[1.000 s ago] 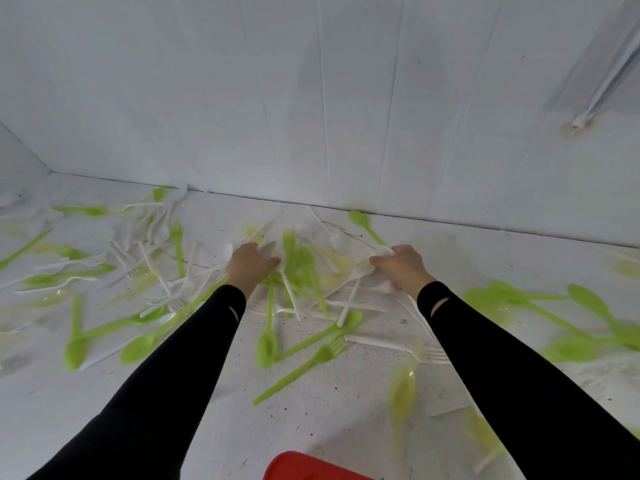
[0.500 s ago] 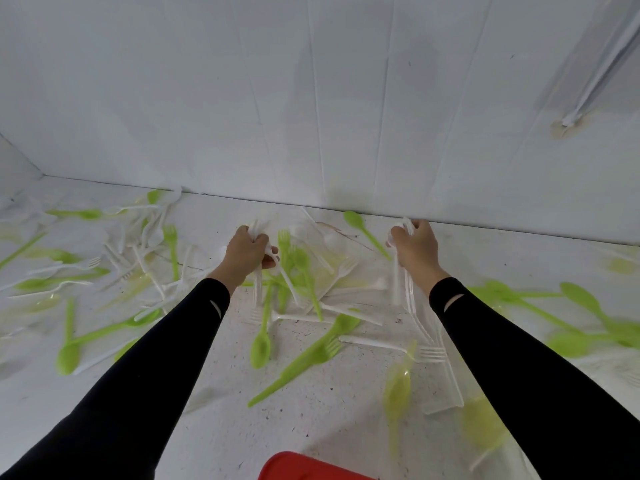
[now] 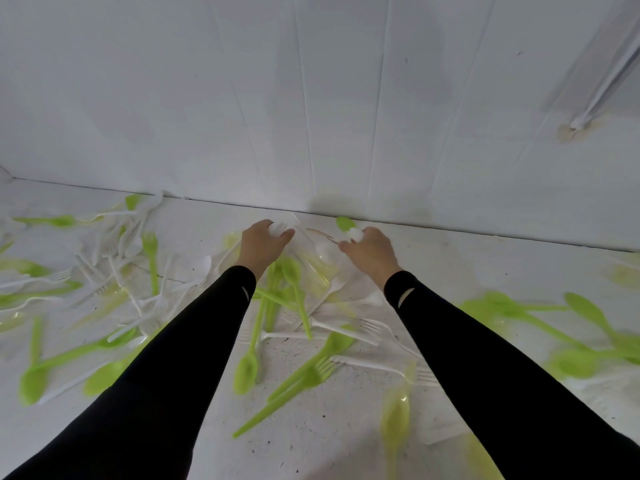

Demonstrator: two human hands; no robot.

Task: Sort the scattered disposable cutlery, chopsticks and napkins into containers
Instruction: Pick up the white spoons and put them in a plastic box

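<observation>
Both hands reach to the foot of the white wall (image 3: 311, 98). The left hand (image 3: 260, 245) has its fingers curled around white cutlery (image 3: 277, 230). The right hand (image 3: 372, 252) pinches a white piece (image 3: 355, 233). Green and white cutlery (image 3: 294, 341) lies scattered on the table (image 3: 329, 427) below the wall, between and beside the black sleeves (image 3: 173, 375).
</observation>
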